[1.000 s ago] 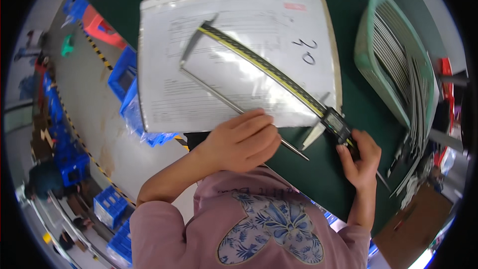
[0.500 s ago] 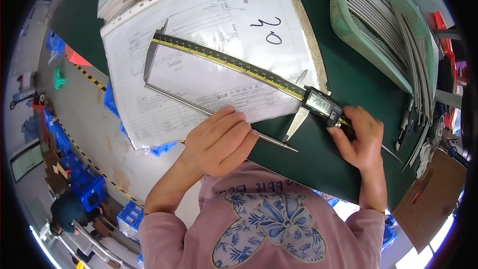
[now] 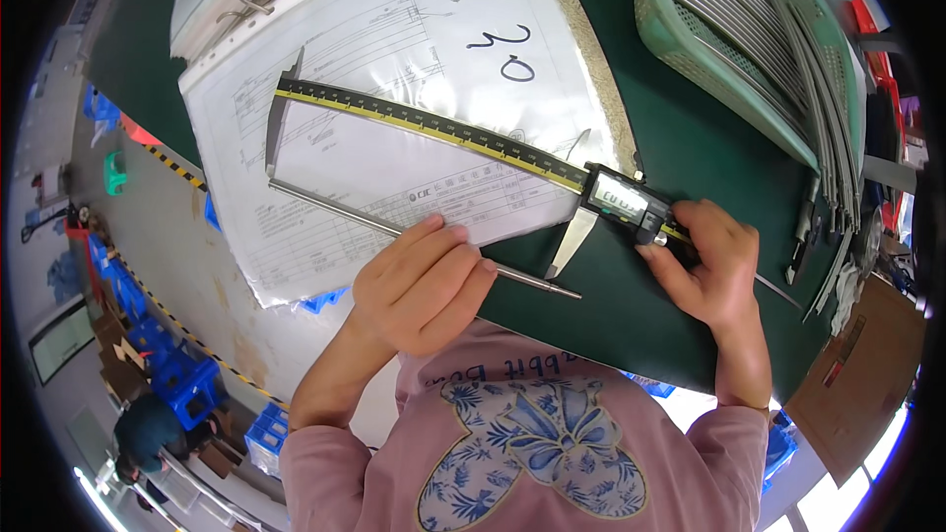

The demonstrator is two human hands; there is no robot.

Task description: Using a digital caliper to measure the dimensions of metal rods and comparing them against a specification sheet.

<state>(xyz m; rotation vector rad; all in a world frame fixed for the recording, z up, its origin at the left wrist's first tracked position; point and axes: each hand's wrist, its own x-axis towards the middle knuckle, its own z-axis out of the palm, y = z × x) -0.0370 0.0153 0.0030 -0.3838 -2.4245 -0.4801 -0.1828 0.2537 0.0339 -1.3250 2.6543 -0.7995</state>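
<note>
A thin metal rod [image 3: 340, 209] is pinched in the fingers of my left hand [image 3: 422, 286], its stepped narrow end [image 3: 564, 291] sticking out to the right. My right hand [image 3: 714, 261] grips the display end of a digital caliper [image 3: 434, 128], thumb underneath by the slider. The caliper slants above the rod with its jaws wide apart. Its fixed jaw [image 3: 275, 138] comes down to the rod's left end; the sliding jaw [image 3: 570, 241] hangs near the narrow end, apparently just short of touching. Beneath both lies a ring binder [image 3: 542, 0] open at a drawing sheet in a clear sleeve.
A pale green basket [image 3: 680, 59] full of metal rods stands at the far right of the dark green table [image 3: 611, 335]. More tools and a white cloth [image 3: 844, 300] lie beside it. Blue stools [image 3: 182, 379] and another person [image 3: 153, 429] are off to the left.
The caliper and rod have shifted slightly left in view together with the binder and basket. Both hands keep their hold. The sliding jaw stays near the rod's narrow end.
</note>
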